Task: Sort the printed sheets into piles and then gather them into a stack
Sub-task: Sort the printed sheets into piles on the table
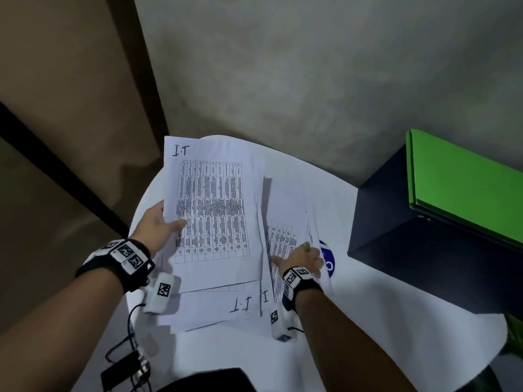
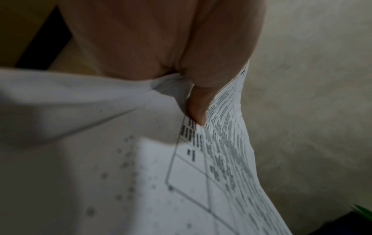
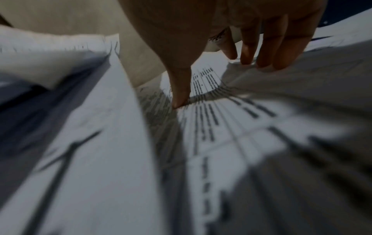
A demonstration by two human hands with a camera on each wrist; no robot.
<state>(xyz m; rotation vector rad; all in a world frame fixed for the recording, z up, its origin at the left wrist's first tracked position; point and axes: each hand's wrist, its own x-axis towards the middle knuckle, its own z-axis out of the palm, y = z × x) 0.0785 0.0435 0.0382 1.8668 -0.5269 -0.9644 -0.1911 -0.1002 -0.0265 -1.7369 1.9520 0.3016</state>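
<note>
My left hand (image 1: 169, 222) grips the left edge of a raised bundle of printed sheets (image 1: 215, 210) marked "I.T", thumb on top and fingers hidden beneath. In the left wrist view the thumb (image 2: 198, 111) presses on the printed table of that bundle (image 2: 221, 159). Under it, a pile of sheets (image 1: 226, 306) lies on the round white table (image 1: 368, 321), its "I.T" mark upside down. My right hand (image 1: 304, 254) pinches a printed sheet (image 1: 285, 222) of the right-hand pile. Its thumb (image 3: 179, 98) and fingers (image 3: 247, 54) hold the paper (image 3: 211, 127), which bows up between them.
A dark box (image 1: 410, 236) with a green folder (image 1: 464, 188) on top stands at the table's right side. A blue round mark (image 1: 329, 264) shows beside my right hand. Cables and a black device (image 1: 124, 369) hang at the table's near-left edge. A grey wall rises behind.
</note>
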